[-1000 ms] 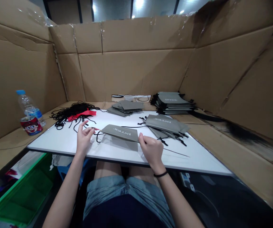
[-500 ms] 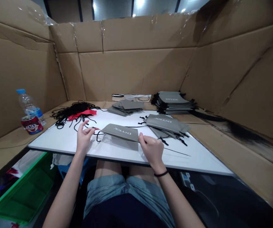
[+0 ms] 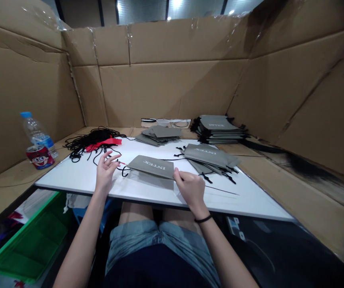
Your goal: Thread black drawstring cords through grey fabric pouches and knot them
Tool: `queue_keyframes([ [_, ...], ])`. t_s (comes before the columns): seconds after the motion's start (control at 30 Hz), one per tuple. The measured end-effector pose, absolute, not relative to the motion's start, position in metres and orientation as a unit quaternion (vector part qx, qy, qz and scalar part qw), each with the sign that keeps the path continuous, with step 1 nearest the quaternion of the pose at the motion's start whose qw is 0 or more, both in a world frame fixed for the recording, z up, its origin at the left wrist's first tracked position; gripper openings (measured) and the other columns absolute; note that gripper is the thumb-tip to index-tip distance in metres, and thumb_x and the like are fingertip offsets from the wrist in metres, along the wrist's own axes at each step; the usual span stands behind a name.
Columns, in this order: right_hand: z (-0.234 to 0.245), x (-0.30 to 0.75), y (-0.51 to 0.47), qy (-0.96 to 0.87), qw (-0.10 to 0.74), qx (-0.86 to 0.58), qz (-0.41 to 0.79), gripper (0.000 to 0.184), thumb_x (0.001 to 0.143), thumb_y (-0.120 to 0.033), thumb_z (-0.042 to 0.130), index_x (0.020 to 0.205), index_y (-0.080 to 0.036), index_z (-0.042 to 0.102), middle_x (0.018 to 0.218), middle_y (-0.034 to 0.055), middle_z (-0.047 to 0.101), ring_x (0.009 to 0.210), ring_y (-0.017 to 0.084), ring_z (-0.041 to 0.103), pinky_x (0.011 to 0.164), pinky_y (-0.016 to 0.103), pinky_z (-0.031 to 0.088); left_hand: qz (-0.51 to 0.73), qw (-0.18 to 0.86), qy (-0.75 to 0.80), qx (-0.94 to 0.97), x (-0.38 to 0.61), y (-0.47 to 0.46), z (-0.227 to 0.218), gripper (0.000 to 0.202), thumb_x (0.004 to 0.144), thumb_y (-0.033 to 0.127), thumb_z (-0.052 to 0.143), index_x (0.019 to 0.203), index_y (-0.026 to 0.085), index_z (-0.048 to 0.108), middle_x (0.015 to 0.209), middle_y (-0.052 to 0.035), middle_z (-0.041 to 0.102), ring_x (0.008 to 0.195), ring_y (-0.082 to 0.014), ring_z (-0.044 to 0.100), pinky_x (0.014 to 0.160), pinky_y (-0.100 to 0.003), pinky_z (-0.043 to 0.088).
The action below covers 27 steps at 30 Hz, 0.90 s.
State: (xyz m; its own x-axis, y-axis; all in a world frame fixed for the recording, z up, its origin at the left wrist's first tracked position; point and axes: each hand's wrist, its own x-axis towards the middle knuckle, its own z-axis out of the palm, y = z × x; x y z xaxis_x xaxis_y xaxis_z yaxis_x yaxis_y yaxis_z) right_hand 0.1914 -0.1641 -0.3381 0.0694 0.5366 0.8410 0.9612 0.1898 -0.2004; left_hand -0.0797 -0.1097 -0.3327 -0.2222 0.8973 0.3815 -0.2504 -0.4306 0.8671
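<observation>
Loosely open, the left hand (image 3: 106,172) grasps nothing that can be seen, its fingertips just beside a thin cord end with a red tip (image 3: 120,163). The right hand (image 3: 191,190) pinches the right corner of a flat grey fabric drawstring bag printed INTEX (image 3: 150,167), which lies between the hands on a white board table (image 3: 78,180), a black cord looping from its left edge. Far left stand a clear plastic water bottle with a blue cap (image 3: 36,134) and a red can with a cartoon face (image 3: 40,157). Next comes a large tangle of loose black cord (image 3: 90,140) with a red strip (image 3: 104,141) across it, seemingly a good supply left unused. Behind the bag sits a small stack of grey bags (image 3: 158,134) showing no cords. Further right, a looser pile of grey bags (image 3: 209,157) and a taller, neater stack of grey bags (image 3: 218,129) bristle with black cord ends, so those look finished.
</observation>
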Motion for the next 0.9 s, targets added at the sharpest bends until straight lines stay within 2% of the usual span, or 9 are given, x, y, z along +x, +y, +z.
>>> queue_keyframes([
  [0.2, -0.3377, 0.1915, -0.1646, -0.634, 0.431, -0.595, -0.242, 0.055, 0.091, -0.033, 0.044, 0.039, -0.016, 0.048, 0.039, 0.0011, 0.045, 0.041, 0.008, 0.032, 0.048, 0.025, 0.017, 0.691, 0.417, 0.352, 0.474, -0.0795, -0.11, -0.3328, 0.051, 0.065, 0.024, 0.074, 0.111, 0.016, 0.052, 0.092, -0.0087, 0.07, 0.068, -0.0123, 0.062, 0.071, -0.028, 0.048],
  [0.33, -0.338, 0.1915, -0.1648, -0.634, 0.427, -0.595, -0.248, 0.055, 0.091, -0.033, 0.044, 0.04, -0.016, 0.049, 0.039, 0.0013, 0.046, 0.041, 0.008, 0.033, 0.048, 0.026, 0.017, 0.7, 0.435, 0.366, 0.433, -0.0795, -0.1114, -0.3315, 0.052, 0.062, 0.024, 0.077, 0.107, 0.016, 0.053, 0.081, -0.0061, 0.07, 0.066, -0.0135, 0.064, 0.072, -0.031, 0.051],
  [0.47, -0.3382, 0.191, -0.1644, -0.635, 0.425, -0.595, -0.249, 0.055, 0.091, -0.033, 0.044, 0.039, -0.016, 0.049, 0.04, 0.0011, 0.046, 0.041, 0.008, 0.034, 0.048, 0.026, 0.017, 0.7, 0.438, 0.385, 0.412, -0.0804, -0.1111, -0.3327, 0.051, 0.06, 0.025, 0.078, 0.104, 0.015, 0.054, 0.081, -0.0065, 0.071, 0.065, -0.0151, 0.066, 0.075, -0.035, 0.052],
  [0.7, -0.3388, 0.1915, -0.1641, -0.634, 0.427, -0.593, -0.253, 0.053, 0.09, -0.032, 0.047, 0.039, -0.016, 0.049, 0.039, 0.0003, 0.045, 0.041, 0.008, 0.032, 0.048, 0.026, 0.017, 0.75, 0.384, 0.396, 0.365, -0.0826, -0.1063, -0.3367, 0.036, 0.061, 0.022, 0.074, 0.091, 0.014, 0.057, 0.08, -0.0064, 0.07, 0.083, -0.0167, 0.067, 0.084, -0.033, 0.048],
  [0.9, -0.3371, 0.1914, -0.165, -0.63, 0.431, -0.598, -0.243, 0.054, 0.091, -0.032, 0.042, 0.04, -0.016, 0.049, 0.039, 0.0015, 0.044, 0.041, 0.008, 0.032, 0.048, 0.025, 0.016, 0.773, 0.321, 0.433, 0.336, -0.0843, -0.1044, -0.3386, 0.023, 0.064, 0.022, 0.065, 0.085, 0.017, 0.057, 0.085, -0.0051, 0.067, 0.085, -0.0167, 0.064, 0.079, -0.031, 0.048],
])
